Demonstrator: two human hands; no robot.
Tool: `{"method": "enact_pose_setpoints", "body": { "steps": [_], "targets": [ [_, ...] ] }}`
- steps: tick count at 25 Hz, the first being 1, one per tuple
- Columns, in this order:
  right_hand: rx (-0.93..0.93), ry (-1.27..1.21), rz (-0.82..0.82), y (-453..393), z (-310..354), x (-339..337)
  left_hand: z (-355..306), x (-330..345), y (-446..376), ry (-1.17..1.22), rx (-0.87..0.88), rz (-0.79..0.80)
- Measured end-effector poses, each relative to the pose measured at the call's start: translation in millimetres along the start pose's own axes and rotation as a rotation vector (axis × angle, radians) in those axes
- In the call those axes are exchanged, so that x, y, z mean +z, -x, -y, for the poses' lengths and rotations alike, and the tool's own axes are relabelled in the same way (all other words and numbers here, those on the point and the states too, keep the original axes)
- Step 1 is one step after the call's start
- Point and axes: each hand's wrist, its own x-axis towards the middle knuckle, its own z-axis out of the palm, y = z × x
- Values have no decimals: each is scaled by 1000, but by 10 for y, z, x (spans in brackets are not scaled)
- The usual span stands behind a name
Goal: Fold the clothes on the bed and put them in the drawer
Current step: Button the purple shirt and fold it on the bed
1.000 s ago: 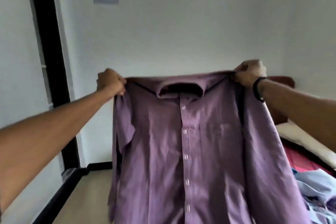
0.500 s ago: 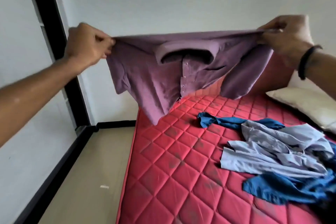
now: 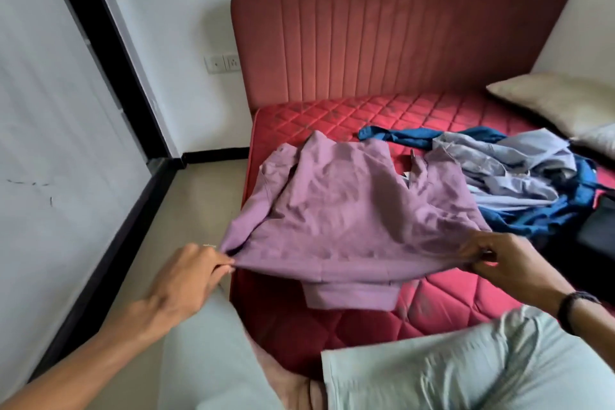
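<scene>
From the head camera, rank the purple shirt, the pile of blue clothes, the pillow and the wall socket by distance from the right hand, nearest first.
1. Purple shirt: pinched by the right hand.
2. Pile of blue clothes: just beyond, on the mattress.
3. Pillow: far right, by the headboard.
4. Wall socket: far left wall.

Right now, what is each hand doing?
Left hand: closed, pinching one shoulder of the purple shirt.
Right hand: closed, pinching the shirt's other shoulder.
</scene>
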Motion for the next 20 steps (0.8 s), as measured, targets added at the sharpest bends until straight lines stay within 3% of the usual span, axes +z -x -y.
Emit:
{"method": "enact_pose_setpoints", "body": {
  "steps": [5,9,11,13,14,16,18,20],
  "targets": [
    [-146,136,169,526,-88,-231,-206,-20,558,-227,165,77],
    [-169,177,286,823,-176,-257,-448,-112,681,-266,252,309],
    [-126,228,387,787,-39,-299,-535,-229,494,-142,172,556],
    [-139,245,448,537,263,-302,-585,-244,164,157,64,666],
    [-180,244,468,332,451,-283,-566,-156,-62,314,14,623],
    [-199,238,505,-148,739,-70,-452,221,-565,485,-113,387],
    [-176,197,500,-681,898,265,-334,729,-1060,462,-219,192],
    [-197,159,458,-1194,959,687,-201,1166,-1509,429,-328,133]
  ]
}}
